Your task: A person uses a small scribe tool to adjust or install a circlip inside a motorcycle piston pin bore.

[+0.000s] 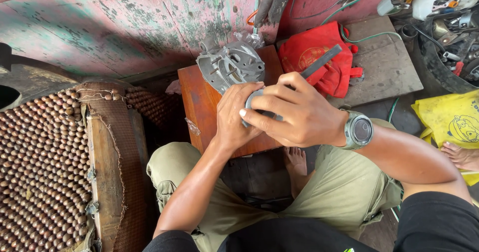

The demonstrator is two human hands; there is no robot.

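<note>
Left hand (238, 113) cups a round grey metal part (253, 101); right hand (294, 113) grips a flat dark file (320, 61) above a ribbed cast-aluminium casing (230, 65).

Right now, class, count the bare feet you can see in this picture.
2. One bare foot lies between the person's knees below the wooden stool; another foot shows at the right edge beside the yellow bag. Others may be hidden.

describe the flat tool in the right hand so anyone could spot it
Find the reddish wooden stool ahead of the knees. Above it the right hand grips a flat dark grey metal file, slanting towards the red cloth bag; it is the only straight bar there.
</note>
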